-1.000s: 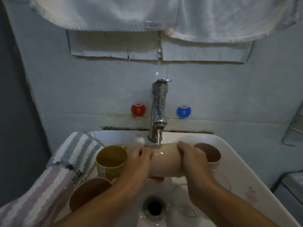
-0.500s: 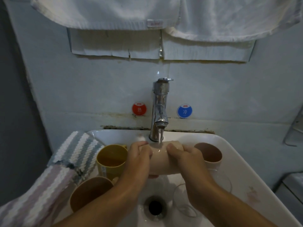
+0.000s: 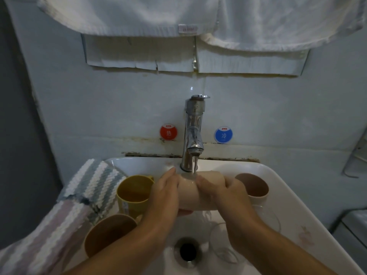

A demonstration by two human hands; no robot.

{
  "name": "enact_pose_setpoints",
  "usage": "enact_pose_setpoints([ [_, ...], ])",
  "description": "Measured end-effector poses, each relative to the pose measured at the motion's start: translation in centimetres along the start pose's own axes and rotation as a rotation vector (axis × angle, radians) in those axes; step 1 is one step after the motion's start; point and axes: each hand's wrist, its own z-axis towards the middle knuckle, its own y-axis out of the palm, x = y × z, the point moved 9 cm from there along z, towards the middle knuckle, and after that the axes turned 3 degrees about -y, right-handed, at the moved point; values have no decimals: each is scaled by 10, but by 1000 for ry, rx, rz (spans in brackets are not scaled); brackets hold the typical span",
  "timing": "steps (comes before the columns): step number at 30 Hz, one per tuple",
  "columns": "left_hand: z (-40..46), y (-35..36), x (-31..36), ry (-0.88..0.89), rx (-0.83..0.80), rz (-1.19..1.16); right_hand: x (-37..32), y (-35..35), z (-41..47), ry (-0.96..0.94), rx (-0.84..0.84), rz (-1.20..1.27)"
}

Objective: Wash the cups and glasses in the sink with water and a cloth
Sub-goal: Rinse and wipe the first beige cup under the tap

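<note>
Beige cup (image 3: 195,192) lies sideways under running tap (image 3: 193,133); left hand (image 3: 165,197) and right hand (image 3: 228,197) fingers curl round it.

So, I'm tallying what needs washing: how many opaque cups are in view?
4: a beige cup held sideways under the tap, a yellow cup at left, a brown cup in front of it, and a pink cup at right. The arms may hide more.
</note>
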Motion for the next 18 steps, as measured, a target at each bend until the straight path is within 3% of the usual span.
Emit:
enact_pose_setpoints([
  [5, -5, 5, 4, 135, -63, 105, 9, -6, 5, 14, 67, 59],
  [18, -4, 5, 7, 114, -80, 66, 13, -14, 10, 51, 149, 62],
])
